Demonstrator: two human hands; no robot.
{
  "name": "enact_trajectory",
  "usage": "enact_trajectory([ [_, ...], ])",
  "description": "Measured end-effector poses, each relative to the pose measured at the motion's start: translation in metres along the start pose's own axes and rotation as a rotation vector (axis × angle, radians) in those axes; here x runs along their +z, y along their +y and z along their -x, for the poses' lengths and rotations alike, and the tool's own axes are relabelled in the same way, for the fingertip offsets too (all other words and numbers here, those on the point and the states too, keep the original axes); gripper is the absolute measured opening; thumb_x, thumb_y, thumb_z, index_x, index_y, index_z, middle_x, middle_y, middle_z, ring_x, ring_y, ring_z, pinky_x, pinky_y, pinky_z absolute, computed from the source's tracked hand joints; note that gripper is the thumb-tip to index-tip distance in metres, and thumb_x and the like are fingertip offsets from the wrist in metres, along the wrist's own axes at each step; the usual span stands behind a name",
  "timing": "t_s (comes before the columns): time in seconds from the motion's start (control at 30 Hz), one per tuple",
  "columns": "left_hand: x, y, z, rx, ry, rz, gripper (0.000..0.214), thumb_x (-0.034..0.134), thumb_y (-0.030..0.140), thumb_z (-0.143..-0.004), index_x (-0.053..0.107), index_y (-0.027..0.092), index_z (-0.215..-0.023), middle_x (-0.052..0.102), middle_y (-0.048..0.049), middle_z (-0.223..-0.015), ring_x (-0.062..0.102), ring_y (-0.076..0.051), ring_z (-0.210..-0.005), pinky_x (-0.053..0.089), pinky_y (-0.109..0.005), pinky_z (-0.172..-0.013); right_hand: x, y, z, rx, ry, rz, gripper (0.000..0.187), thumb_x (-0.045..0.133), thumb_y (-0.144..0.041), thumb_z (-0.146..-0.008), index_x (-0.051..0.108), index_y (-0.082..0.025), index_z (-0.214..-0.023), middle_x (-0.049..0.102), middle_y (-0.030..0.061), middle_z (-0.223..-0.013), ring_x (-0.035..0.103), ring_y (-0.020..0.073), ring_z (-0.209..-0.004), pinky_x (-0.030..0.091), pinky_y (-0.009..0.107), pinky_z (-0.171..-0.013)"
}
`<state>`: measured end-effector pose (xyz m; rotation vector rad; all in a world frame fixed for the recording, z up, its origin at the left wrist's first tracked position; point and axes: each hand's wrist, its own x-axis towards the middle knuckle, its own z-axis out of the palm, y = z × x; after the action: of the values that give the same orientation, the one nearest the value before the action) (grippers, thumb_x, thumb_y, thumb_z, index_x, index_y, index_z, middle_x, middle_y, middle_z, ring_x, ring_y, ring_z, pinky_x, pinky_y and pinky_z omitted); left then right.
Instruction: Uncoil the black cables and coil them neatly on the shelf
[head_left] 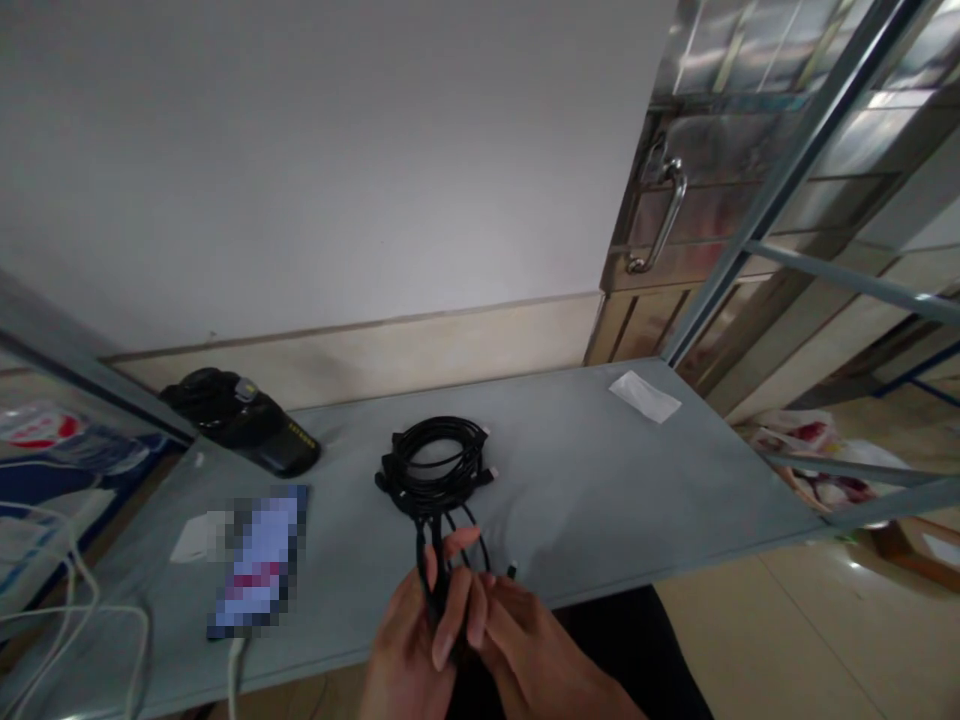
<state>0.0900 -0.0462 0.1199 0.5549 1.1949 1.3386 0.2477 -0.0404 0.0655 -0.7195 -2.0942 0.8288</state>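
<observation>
A coil of black cable lies on the grey table, with loops trailing down toward the near edge. My left hand is closed around those trailing loops, fingers wrapped over the strands. My right hand meets it from the right, fingers pinched on the same cable just beside the left fingers. Both hands sit at the table's front edge, below the coil.
A black cap rests at the back left. A phone with a blurred screen lies front left beside a white slip; white cords trail at the left. A white packet sits back right. A metal door stands behind.
</observation>
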Motion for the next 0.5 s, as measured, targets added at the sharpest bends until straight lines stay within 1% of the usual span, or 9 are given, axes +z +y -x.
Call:
enact_trajectory([
  [0.07, 0.005, 0.006, -0.007, -0.061, -0.048, 0.001, 0.048, 0.078, 0.072, -0.092, 0.087, 0.036, -0.123, 0.040, 0.0022, -0.053, 0.054, -0.029, -0.059, 0.065, -0.056, -0.078, -0.005, -0.001, -0.009, -0.004, 0.039, 0.015, 0.032, 0.043, -0.020, -0.117, 0.063, -0.029, -0.140, 0.082, 0.0104, -0.121, 0.079, 0.0269, -0.113, 0.065, 0.038, -0.102],
  [0.13, 0.010, 0.014, -0.015, -0.095, -0.097, 0.006, 0.055, 0.074, 0.078, -0.092, 0.085, 0.032, -0.118, 0.033, 0.0051, -0.052, 0.044, -0.023, -0.054, 0.059, -0.050, -0.072, -0.006, 0.003, -0.020, -0.066, 0.112, 0.045, 0.025, 0.040, -0.032, -0.122, 0.063, -0.027, -0.132, 0.082, 0.0112, -0.114, 0.080, 0.0269, -0.105, 0.065, 0.039, -0.098],
  [0.17, 0.013, 0.019, -0.018, -0.091, -0.125, 0.005, 0.055, 0.072, 0.079, -0.093, 0.085, 0.029, -0.113, 0.031, 0.0063, -0.052, 0.040, -0.021, -0.052, 0.056, -0.047, -0.070, -0.006, 0.006, -0.026, -0.121, 0.161, 0.072, 0.027, 0.042, -0.042, -0.123, 0.062, -0.025, -0.130, 0.082, 0.0116, -0.110, 0.081, 0.0271, -0.101, 0.065, 0.039, -0.095],
  [0.23, 0.016, 0.034, -0.025, -0.056, -0.190, 0.003, 0.054, 0.072, 0.076, -0.098, 0.083, 0.025, -0.108, 0.030, 0.0086, -0.050, 0.034, -0.016, -0.049, 0.054, -0.043, -0.071, -0.006, 0.015, -0.041, -0.257, 0.257, 0.161, 0.039, 0.052, -0.058, -0.120, 0.062, -0.022, -0.127, 0.082, 0.0106, -0.099, 0.080, 0.0267, -0.089, 0.063, 0.038, -0.085],
  [0.3, 0.017, 0.052, -0.033, 0.010, -0.256, -0.010, 0.048, 0.071, 0.068, -0.104, 0.082, 0.021, -0.111, 0.030, 0.0105, -0.049, 0.034, -0.013, -0.048, 0.054, -0.040, -0.079, -0.010, 0.024, -0.060, -0.376, 0.290, 0.285, 0.042, 0.062, -0.062, -0.116, 0.063, -0.020, -0.120, 0.079, 0.0055, -0.086, 0.076, 0.0232, -0.074, 0.056, 0.035, -0.072],
  [0.33, 0.017, 0.061, -0.040, 0.055, -0.283, -0.020, 0.047, 0.069, 0.064, -0.106, 0.081, 0.020, -0.116, 0.031, 0.0111, -0.049, 0.036, -0.013, -0.048, 0.054, -0.039, -0.080, -0.015, 0.029, -0.072, -0.424, 0.279, 0.356, 0.039, 0.063, -0.059, -0.116, 0.064, -0.020, -0.114, 0.077, 0.0030, -0.081, 0.074, 0.0212, -0.070, 0.052, 0.034, -0.070],
  [0.4, 0.017, 0.076, -0.058, 0.153, -0.299, -0.050, 0.056, 0.062, 0.067, -0.109, 0.080, 0.017, -0.126, 0.035, 0.0098, -0.049, 0.043, -0.015, -0.050, 0.051, -0.036, -0.074, -0.027, 0.040, -0.096, -0.463, 0.215, 0.507, 0.034, 0.062, -0.051, -0.119, 0.066, -0.020, -0.106, 0.076, 0.0013, -0.080, 0.071, 0.0190, -0.070, 0.049, 0.035, -0.073],
  [0.47, 0.014, 0.083, -0.084, 0.262, -0.248, -0.097, 0.076, 0.050, 0.081, -0.108, 0.077, 0.015, -0.132, 0.042, 0.0071, -0.052, 0.050, -0.020, -0.055, 0.048, -0.035, -0.065, -0.035, 0.054, -0.121, -0.456, 0.139, 0.633, 0.032, 0.060, -0.046, -0.121, 0.069, -0.019, -0.105, 0.076, 0.0026, -0.087, 0.072, 0.0194, -0.079, 0.049, 0.037, -0.083],
  [0.5, 0.011, 0.083, -0.099, 0.312, -0.198, -0.143, 0.083, 0.046, 0.087, -0.106, 0.075, 0.015, -0.134, 0.045, 0.0063, -0.055, 0.054, -0.021, -0.058, 0.049, -0.035, -0.065, -0.037, 0.062, -0.132, -0.432, 0.096, 0.679, 0.031, 0.059, -0.044, -0.121, 0.071, -0.019, -0.107, 0.077, 0.0035, -0.090, 0.073, 0.0202, -0.084, 0.049, 0.038, -0.087],
])
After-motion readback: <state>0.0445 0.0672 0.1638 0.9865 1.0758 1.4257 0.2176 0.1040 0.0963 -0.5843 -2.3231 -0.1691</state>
